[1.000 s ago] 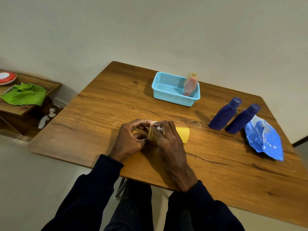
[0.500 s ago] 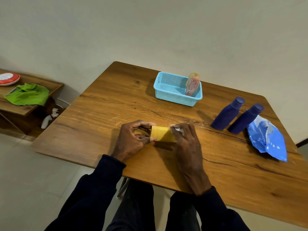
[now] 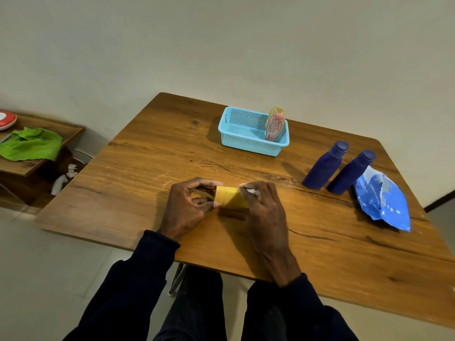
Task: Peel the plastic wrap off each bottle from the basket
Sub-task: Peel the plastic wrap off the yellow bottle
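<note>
Yellow bottle [image 3: 230, 199] lay on its side on the wooden table [image 3: 147, 173], near the front edge, lengthwise left to right, with only its middle section showing between the two hands. Left hand [image 3: 187, 206] held the left end: thumb below and forefinger above curled round it, the other fingers bent in behind. Right hand [image 3: 264, 212] covered the right end from above, knuckles up, fingers curled down over the bottle; at the fingertips it pinched a small whitish shred of plastic wrap [image 3: 251, 191] against the top of the bottle. Could not tell how much wrap sat on the bottle elsewhere. Dark sleeves on both arms. Farther back, at the middle of the table, stood a light blue basket [image 3: 246, 143] with perforated walls; a pinkish wrapped bottle [image 3: 274, 126] leaned upright in its right corner, top sticking out above the rim. To the right, well apart from the hands, two dark blue bottles [image 3: 325, 167] [image 3: 350, 173] stood side by side with caps on, just beside each other. A crumpled blue and white plastic bag [image 3: 384, 203] lay touching the nearer of them, toward the table's right edge. Off to the left, a low side table [image 3: 37, 166] carried a green cloth [image 3: 32, 146] and a red plate [image 3: 7, 120] at the frame's edge.
</note>
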